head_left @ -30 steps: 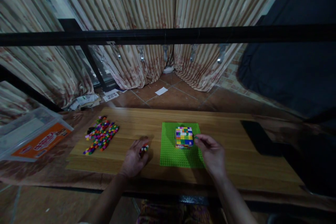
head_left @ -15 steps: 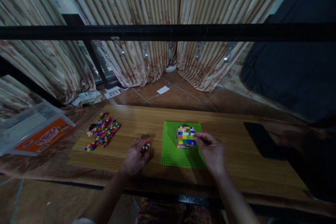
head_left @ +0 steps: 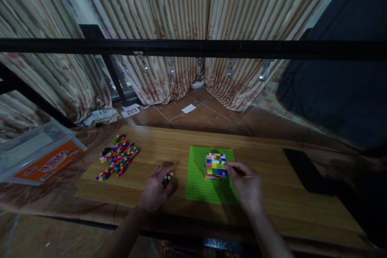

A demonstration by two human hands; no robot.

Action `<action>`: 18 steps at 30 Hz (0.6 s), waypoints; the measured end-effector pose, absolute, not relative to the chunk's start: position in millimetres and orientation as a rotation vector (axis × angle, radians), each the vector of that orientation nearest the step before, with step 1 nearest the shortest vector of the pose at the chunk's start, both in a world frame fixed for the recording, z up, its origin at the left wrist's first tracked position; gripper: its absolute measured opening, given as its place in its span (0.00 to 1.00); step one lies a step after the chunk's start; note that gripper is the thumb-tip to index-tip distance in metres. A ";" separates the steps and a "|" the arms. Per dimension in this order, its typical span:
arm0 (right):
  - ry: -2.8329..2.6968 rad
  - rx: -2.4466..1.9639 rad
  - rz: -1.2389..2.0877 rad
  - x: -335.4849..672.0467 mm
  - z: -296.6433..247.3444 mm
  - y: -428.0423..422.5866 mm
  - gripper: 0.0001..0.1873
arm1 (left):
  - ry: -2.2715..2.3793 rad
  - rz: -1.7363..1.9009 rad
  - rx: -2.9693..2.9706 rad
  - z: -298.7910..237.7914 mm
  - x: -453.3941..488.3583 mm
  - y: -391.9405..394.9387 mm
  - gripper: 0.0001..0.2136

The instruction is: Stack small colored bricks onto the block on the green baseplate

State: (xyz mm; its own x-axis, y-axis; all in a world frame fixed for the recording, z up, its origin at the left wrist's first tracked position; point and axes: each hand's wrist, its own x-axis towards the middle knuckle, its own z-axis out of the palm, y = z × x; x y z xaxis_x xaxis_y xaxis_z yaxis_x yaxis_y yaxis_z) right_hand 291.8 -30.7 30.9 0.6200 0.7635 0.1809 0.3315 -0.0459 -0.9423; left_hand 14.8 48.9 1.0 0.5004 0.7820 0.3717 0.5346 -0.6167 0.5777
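Observation:
A block of many-coloured small toy bricks (head_left: 215,165) stands on a green studded baseplate (head_left: 196,187). My right hand (head_left: 246,181) is at the block's right edge, thumb and fingertips pinched together; whatever is between them is too small to make out. Left of the baseplate, my left hand (head_left: 157,187) curls around a few small bricks (head_left: 169,175), which show between its fingers. Farther left on the wooden board (head_left: 160,141) lies a loose heap of coloured bricks (head_left: 119,157).
A clear plastic box (head_left: 39,151) with an orange label sits at the far left. On the right of the board lies a dark flat object (head_left: 305,171). Behind the board a black rail (head_left: 181,48) with metal hooks crosses in front of striped curtains (head_left: 169,4).
The whole view has tilted up slightly, so things sit lower. My right fingertips have shifted slightly toward the near part of the block's right edge. My left hand keeps its place and its bricks.

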 end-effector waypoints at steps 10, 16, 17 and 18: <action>-1.056 -1.688 0.413 295.3 36.3 -30.9 0.12 | 1.105 0.861 2.379 -2.9 13.9 48.6 0.21; -1.020 -1.701 0.456 298.2 34.2 -29.8 0.11 | 1.109 0.851 2.355 0.6 15.1 47.8 0.21; -1.003 -1.700 0.471 298.3 33.6 -29.5 0.11 | 1.109 0.855 2.353 0.9 15.2 47.6 0.21; -0.987 -1.698 0.485 298.5 33.1 -29.2 0.11 | 1.108 0.859 2.353 1.0 15.2 47.5 0.21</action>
